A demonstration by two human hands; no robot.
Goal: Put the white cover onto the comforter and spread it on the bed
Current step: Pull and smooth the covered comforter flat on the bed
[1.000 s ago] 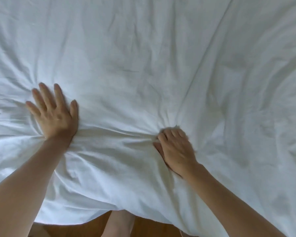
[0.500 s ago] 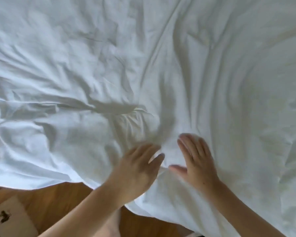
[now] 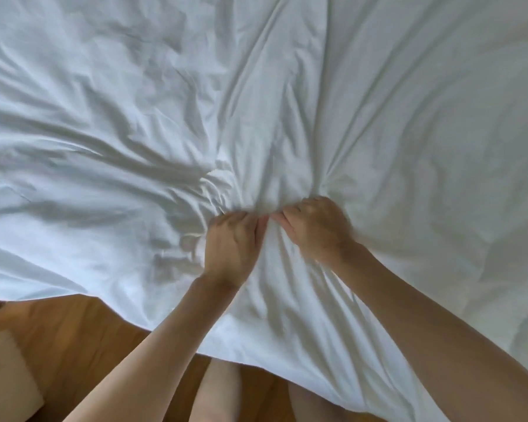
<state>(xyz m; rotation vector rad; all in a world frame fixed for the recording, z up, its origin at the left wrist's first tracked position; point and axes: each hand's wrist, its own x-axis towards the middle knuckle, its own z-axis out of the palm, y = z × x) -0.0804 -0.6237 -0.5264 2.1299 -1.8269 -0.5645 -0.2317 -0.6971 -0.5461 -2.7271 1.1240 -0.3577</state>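
1. We are gripping the cover [image 3: 287,102] with both hands, set side by side and nearly touching.
2. Our left hand [image 3: 232,242] is curling its fingers round a bunch of the fabric.
3. Our right hand [image 3: 316,228] is clenching a gather of the same fabric just beside it.
4. Creases are radiating from both grips across the cover.
5. The cover is lying over the bed, its near edge hanging above the wooden floor [image 3: 73,339].
6. A pale object [image 3: 6,382] is lying on the floor at lower left.
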